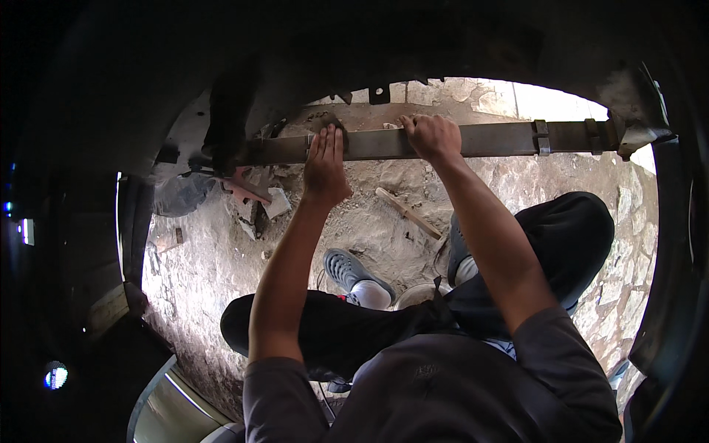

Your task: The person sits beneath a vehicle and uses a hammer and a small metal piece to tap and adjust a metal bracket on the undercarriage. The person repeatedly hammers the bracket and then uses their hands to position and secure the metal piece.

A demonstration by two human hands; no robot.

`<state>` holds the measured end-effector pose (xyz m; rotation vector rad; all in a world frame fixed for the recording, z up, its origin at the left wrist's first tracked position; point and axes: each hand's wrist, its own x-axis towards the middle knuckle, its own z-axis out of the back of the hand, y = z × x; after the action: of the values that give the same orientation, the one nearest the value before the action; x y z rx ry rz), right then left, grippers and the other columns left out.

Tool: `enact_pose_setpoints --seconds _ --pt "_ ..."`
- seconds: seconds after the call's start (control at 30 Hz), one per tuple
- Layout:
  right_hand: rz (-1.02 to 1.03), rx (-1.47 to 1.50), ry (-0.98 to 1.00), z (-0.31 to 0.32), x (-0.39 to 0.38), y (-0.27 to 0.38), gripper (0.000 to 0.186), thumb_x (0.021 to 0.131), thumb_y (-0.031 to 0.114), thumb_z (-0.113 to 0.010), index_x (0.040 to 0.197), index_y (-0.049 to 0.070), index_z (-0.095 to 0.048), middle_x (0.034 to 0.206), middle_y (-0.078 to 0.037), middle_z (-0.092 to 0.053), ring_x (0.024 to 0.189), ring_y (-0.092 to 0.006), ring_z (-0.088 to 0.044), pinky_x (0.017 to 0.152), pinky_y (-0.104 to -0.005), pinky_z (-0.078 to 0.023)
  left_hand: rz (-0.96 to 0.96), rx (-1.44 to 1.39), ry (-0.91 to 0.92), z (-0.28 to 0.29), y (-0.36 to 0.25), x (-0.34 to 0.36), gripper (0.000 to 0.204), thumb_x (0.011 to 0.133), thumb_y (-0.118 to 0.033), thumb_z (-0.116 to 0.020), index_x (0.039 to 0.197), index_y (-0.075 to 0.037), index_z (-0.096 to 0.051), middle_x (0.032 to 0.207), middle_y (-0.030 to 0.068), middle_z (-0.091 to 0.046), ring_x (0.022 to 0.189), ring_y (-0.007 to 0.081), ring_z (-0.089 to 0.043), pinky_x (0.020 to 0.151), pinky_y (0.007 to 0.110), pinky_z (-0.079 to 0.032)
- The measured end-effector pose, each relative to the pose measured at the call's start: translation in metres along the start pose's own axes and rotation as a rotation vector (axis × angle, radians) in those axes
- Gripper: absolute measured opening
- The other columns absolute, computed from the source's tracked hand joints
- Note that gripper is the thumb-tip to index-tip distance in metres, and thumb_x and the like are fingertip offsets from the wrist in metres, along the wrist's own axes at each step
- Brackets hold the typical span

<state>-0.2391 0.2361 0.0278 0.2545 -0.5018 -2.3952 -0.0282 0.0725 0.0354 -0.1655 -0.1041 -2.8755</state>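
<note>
A long grey leaf spring [380, 145] runs crosswise in front of me, under a dark vehicle body. My left hand [326, 164] lies against it with its fingers straight and close together, pointing away from me. Just behind those fingertips is a dark brown lump [334, 127], partly hidden, whose kind I cannot make out. Farther right, my right hand [436, 137] is closed over the top of the spring, its thumb side toward the left. A metal clamp [543, 138] wraps the spring to the right of that hand.
The dark wheel arch [443, 44] curves overhead and down both sides. Below the spring's left end stands a red metal support [247, 186] among broken blocks. A wooden stick [408, 213] lies on the rough ground near my grey shoe [351, 269]. A pale curved panel [173, 406] is at lower left.
</note>
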Motion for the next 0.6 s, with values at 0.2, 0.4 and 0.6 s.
enact_pose_setpoints --seconds 0.2,0.4,0.6 --pt "0.067 0.01 -0.013 0.0 0.003 -0.014 0.052 0.104 0.054 -0.052 0.096 0.013 -0.083 0.093 -0.017 -0.078 0.093 -0.0352 -0.076 0.089 -0.0475 -0.056 0.005 0.029 0.01 -0.004 -0.011 -0.014 0.089 0.074 -0.009 -0.061 0.155 0.014 -0.034 0.163 0.033 -0.036 0.155 0.0412 -0.034 0.132 0.048 -0.018" --pt "0.056 0.015 -0.033 0.002 -0.003 -0.006 0.051 0.104 0.053 -0.053 0.096 0.012 -0.082 0.093 -0.017 -0.078 0.093 -0.0357 -0.075 0.09 -0.0471 -0.055 -0.097 0.135 0.053 -0.001 0.004 -0.032 0.089 0.076 -0.008 -0.064 0.156 0.013 -0.033 0.162 0.0333 -0.037 0.154 0.0414 -0.036 0.132 0.047 -0.018" --pt "0.073 -0.012 -0.029 -0.002 0.001 -0.011 0.051 0.104 0.052 -0.053 0.096 0.011 -0.083 0.092 -0.017 -0.078 0.092 -0.0359 -0.075 0.089 -0.0472 -0.056 0.042 0.096 0.019 -0.006 0.001 0.021 0.082 0.079 -0.009 -0.066 0.153 0.014 -0.039 0.159 0.0327 -0.042 0.151 0.0411 -0.041 0.131 0.046 -0.023"
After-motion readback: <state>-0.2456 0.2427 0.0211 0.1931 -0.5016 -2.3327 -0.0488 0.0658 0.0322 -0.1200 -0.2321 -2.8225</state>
